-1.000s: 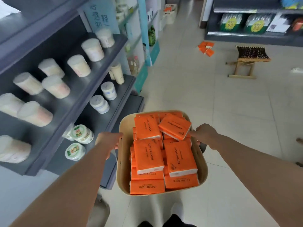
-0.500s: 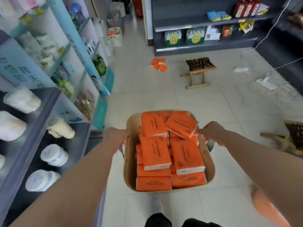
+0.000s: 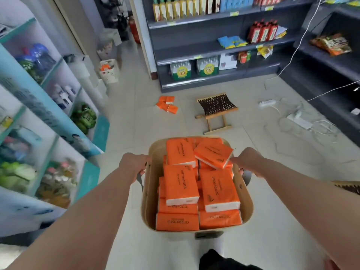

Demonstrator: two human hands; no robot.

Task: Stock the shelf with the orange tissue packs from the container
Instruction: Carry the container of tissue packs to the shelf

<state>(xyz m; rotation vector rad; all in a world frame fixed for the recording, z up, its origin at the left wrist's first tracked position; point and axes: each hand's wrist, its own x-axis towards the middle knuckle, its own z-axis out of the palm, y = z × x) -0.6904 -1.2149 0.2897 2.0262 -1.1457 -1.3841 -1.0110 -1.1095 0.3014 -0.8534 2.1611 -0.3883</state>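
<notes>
You stand on pale floor tiles [image 3: 136,117]; a dark grey shelving unit [image 3: 187,36] is ahead, teal-trimmed shelves [image 3: 48,114] on your left, a folding wooden stool [image 3: 216,103] before the dark unit.

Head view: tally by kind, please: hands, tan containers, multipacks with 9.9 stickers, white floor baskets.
Hands: 2, left hand and right hand, each with a grip on a side handle
tan container: 1
9.9-sticker multipacks: 2
white floor basket: 1
Total: 6

The rectangular orange tissue packs [image 3: 181,184] show white ends and dark lettering. Their rounded container [image 3: 150,201] is plain tan
</notes>
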